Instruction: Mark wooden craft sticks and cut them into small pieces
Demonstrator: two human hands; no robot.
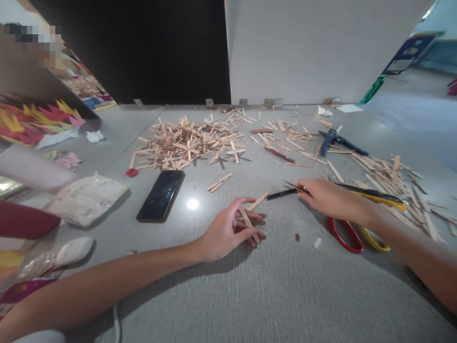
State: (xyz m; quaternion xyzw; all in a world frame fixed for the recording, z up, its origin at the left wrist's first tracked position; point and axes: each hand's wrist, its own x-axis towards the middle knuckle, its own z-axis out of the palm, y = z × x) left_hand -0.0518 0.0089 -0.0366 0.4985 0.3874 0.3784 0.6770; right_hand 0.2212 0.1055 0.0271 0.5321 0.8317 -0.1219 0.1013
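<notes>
While the left hand (226, 231), lower centre, loosely pinches a stick (246, 219), the right hand (317, 194), right of centre, grips a pointed tool (293, 185) (kind unclear). A slip could nick fingers.

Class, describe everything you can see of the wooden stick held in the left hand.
The wooden stick is a slim, flat, straight strip, pale tan and wooden-looking. It slants from upper left to lower right in the picture, held in the fingers of the left hand, which partly cover it. Whether it touches the grey tabletop cannot be told.
</notes>
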